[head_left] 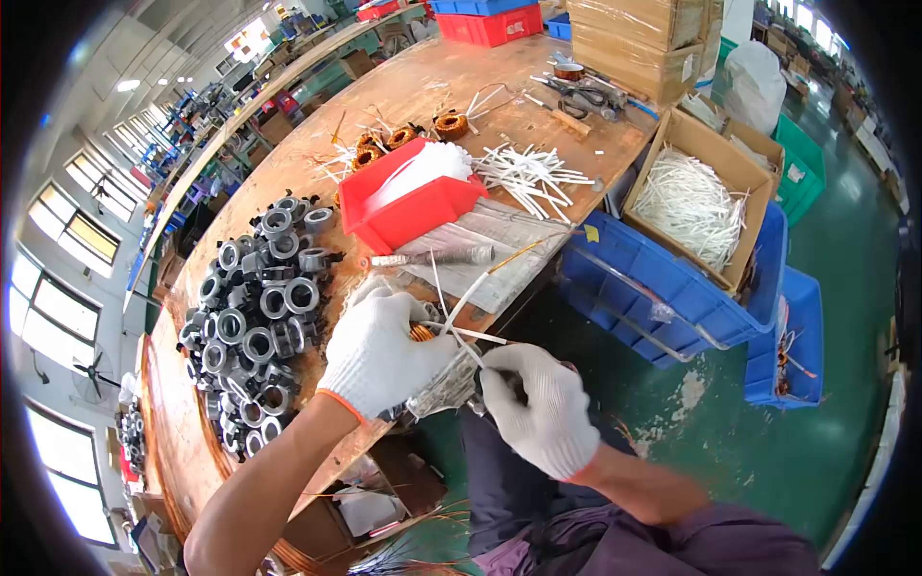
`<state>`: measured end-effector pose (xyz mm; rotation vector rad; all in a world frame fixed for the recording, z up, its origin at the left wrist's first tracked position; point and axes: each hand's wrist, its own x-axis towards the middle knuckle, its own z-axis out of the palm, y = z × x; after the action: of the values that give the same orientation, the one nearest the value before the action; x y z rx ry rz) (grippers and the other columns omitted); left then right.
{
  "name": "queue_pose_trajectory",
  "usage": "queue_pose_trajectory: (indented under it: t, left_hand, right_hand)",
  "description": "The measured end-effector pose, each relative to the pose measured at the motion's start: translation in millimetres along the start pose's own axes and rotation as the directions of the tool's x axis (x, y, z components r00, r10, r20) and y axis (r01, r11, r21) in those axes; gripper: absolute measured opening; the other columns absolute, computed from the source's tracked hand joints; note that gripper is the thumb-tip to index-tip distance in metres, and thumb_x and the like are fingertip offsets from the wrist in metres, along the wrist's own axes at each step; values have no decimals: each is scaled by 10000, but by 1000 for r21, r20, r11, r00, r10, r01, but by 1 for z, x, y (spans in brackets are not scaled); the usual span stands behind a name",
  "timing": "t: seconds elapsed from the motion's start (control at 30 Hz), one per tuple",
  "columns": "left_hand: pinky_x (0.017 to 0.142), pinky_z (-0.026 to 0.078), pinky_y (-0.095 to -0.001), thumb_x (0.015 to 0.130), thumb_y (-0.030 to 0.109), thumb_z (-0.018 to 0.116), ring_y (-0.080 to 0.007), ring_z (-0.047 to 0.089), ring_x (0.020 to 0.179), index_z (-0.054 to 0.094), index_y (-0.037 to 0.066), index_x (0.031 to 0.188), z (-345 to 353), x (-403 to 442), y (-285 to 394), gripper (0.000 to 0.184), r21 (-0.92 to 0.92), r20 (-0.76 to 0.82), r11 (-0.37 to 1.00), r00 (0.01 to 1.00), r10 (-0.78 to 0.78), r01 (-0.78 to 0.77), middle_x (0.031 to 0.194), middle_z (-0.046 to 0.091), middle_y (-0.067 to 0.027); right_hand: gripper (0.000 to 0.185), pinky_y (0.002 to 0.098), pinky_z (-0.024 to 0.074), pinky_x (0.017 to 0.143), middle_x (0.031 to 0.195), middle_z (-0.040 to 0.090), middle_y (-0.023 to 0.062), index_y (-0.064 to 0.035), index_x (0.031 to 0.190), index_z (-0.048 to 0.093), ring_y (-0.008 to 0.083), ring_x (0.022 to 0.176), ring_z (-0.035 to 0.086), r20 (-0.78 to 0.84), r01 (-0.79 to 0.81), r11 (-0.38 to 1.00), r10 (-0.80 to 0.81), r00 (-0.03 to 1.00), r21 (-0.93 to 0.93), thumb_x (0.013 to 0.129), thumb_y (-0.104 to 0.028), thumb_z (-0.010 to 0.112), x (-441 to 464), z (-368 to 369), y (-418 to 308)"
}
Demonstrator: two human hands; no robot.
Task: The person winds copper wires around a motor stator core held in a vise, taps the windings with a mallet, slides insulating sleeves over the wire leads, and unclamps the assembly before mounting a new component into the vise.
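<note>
My left hand (384, 346), in a white knit glove, is closed around a copper-wound ring coil (421, 332) at the bench edge. Most of the coil is hidden by the glove. White sleeved wire leads (466, 300) fan out from it, one ending in bare copper at the upper right. My right hand (543, 413), also gloved, is just right of the coil. Its thumb and fingers are pinched at the end of a white sleeve (468, 349). Beneath both hands a silvery wrapped piece (442, 392) shows at the table edge.
Grey ring cores (257, 341) are heaped left on the wooden bench (317, 125). A red bin (413, 206) stands ahead, beside loose white sleeves (533, 178) and finished-looking coils (449, 125). Right are a carton of white sleeves (691, 206) and blue crates (643, 293).
</note>
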<state>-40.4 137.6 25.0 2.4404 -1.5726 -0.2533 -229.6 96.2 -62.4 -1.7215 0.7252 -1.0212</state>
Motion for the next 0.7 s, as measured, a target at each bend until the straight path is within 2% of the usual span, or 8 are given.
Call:
queue_pose_trajectory:
  t: [0.07, 0.1, 0.17, 0.23, 0.37, 0.43, 0.6, 0.7]
  left_hand:
    - [850, 584, -389, 752, 395, 884, -302, 750, 903, 816, 27, 983, -2, 2, 1, 439, -34, 41, 997, 997, -62, 64, 976, 742, -165]
    - [850, 584, -389, 752, 395, 884, -302, 750, 903, 816, 27, 983, -3, 3, 1, 439, -15, 43, 998, 997, -67, 68, 976, 742, -165]
    - [876, 579, -378, 734, 409, 899, -293, 745, 978, 821, 30, 1013, -6, 5, 3, 477, 22, 61, 1000, 998, -21, 19, 1058, 741, -166]
    - [902, 575, -368, 744, 357, 908, -274, 735, 1034, 823, 27, 1030, -7, 7, 5, 445, 52, 82, 995, 993, -90, 86, 1145, 726, -171]
    - [924, 575, -377, 819, 187, 852, -291, 725, 1013, 765, 41, 1234, -8, 8, 4, 449, -108, 79, 986, 987, 138, -129, 1151, 712, -159]
    - [922, 571, -391, 840, 128, 807, -323, 720, 1001, 727, 53, 1309, -10, 8, 11, 482, 49, 44, 916, 917, 397, -399, 1146, 701, -175]
    - [812, 586, -387, 825, 69, 769, -304, 729, 896, 787, 101, 1187, -2, 8, 5, 363, 47, 30, 940, 942, 335, -337, 1011, 711, -133]
    - [858, 584, -419, 826, 185, 741, -352, 719, 919, 798, 104, 1117, -9, 24, 7, 308, 49, 247, 954, 929, 277, -297, 974, 719, -179]
  right_hand:
    - [61, 304, 505, 564, 765, 671, 44, -11, 1016, 693, 93, 611, 605, -35, -182, 918, 207, 978, 353, 1012, -72, 692, -7, 32, 51]
    - [91, 243, 395, 492, 809, 638, 15, -18, 1077, 683, 61, 598, 540, 226, -492, 523, 491, 842, 697, 1014, -78, 656, -3, 32, 51]
    - [107, 204, 352, 468, 827, 644, 28, -24, 1102, 665, 56, 599, 542, 441, -641, 273, 534, 721, 717, 1015, -85, 660, 20, 40, 76]
    - [126, 213, 319, 445, 725, 584, -29, -70, 1075, 717, 44, 563, 488, 586, -704, 225, 417, 694, 674, 998, -168, 713, 45, 51, 103]
    - [192, 212, 337, 456, 783, 664, -16, -55, 1109, 728, 39, 615, 546, 728, -724, 514, 249, 639, 460, 965, -177, 759, 90, 38, 86]
    - [159, 216, 390, 487, 831, 707, 0, -58, 1044, 741, 46, 620, 582, 631, -574, 535, 94, 770, 620, 929, -155, 794, 92, 43, 86]
    - [215, 256, 484, 563, 846, 715, 38, -10, 1077, 698, 69, 691, 643, 545, -428, 718, 81, 835, 548, 890, -78, 778, 97, 14, 56]
    - [284, 346, 557, 633, 861, 728, 91, -5, 1132, 670, 175, 723, 698, 359, -176, 878, 6, 933, 444, 867, -57, 758, 87, 17, 51]
